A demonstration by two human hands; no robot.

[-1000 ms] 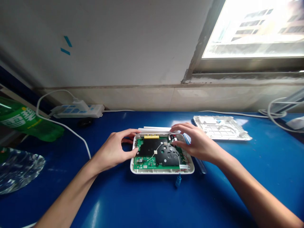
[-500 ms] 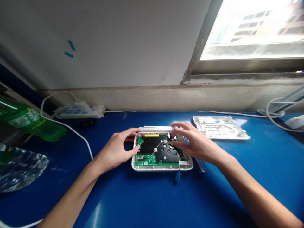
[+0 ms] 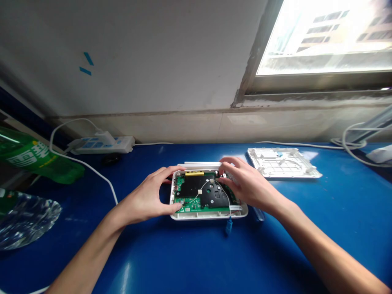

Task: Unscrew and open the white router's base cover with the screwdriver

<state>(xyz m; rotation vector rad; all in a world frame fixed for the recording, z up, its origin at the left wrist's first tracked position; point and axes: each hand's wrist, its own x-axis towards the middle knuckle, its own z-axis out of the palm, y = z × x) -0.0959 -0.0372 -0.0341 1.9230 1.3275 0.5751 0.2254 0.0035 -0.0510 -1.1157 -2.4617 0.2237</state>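
An opened white router (image 3: pixel 209 217) lies on the blue table, its green circuit board and black metal plate exposed. Yellow ports (image 3: pixel 194 174) line its far side, and white bars, apparently antennas (image 3: pixel 202 165), lie behind it. My left hand (image 3: pixel 145 194) grips the left end, thumb over the near left corner of the board and fingers at the far left corner. At the board's far right corner, the fingers of my right hand (image 3: pixel 241 179) are pinched together; what is between them is hidden. A thin wire crosses the plate, and a blue tag-like piece (image 3: pixel 228 226) hangs over the front rim.
A white plastic cover (image 3: pixel 286 163) lies inner side up at the back right. Beside the router's right end is a dark blue tool-like object (image 3: pixel 259 214), partly hidden. On the left are a power strip (image 3: pixel 122 144), a white cable, a green bottle (image 3: pixel 39 159) and a clear bottle (image 3: pixel 27 220).
My left thumb has slid toward the near left corner of the board. My right fingers have drawn closer together at the far right corner. The view has shifted slightly.
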